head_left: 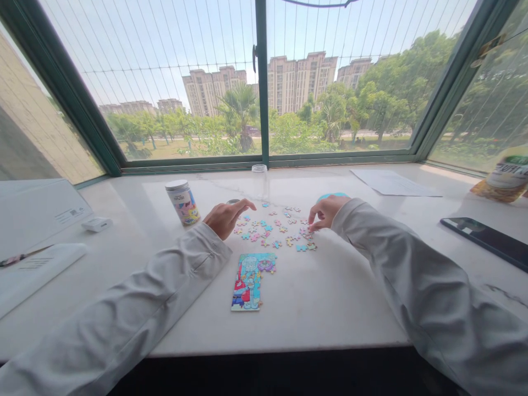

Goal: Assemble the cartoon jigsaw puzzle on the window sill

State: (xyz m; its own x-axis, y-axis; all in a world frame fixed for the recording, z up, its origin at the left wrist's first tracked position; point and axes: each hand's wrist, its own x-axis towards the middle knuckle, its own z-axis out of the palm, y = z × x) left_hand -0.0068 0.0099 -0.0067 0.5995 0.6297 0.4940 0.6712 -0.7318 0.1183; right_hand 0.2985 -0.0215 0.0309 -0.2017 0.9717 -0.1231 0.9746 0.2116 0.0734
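Note:
Loose jigsaw puzzle pieces (276, 244) lie scattered between my two hands. My left hand (229, 217) hovers at their left edge, index finger stretched out and nothing visible in it. On the right side of the pile, my right hand (325, 212) has its thumb and index finger bent down close together on a small puzzle piece (310, 227), mostly hidden by the fingertips. Nearer to me is a joined puzzle section (248, 283) with a cartoon picture in blue, red and purple; its right edge is uneven.
A printed canister (183, 203) stands left of my left hand, a clear jar (259, 182) behind the pieces. A blue object (332, 196) is partly behind my right hand. Paper (394, 182), a phone (487, 240) and a bottle (505, 175) lie right; a white box (39, 212) left.

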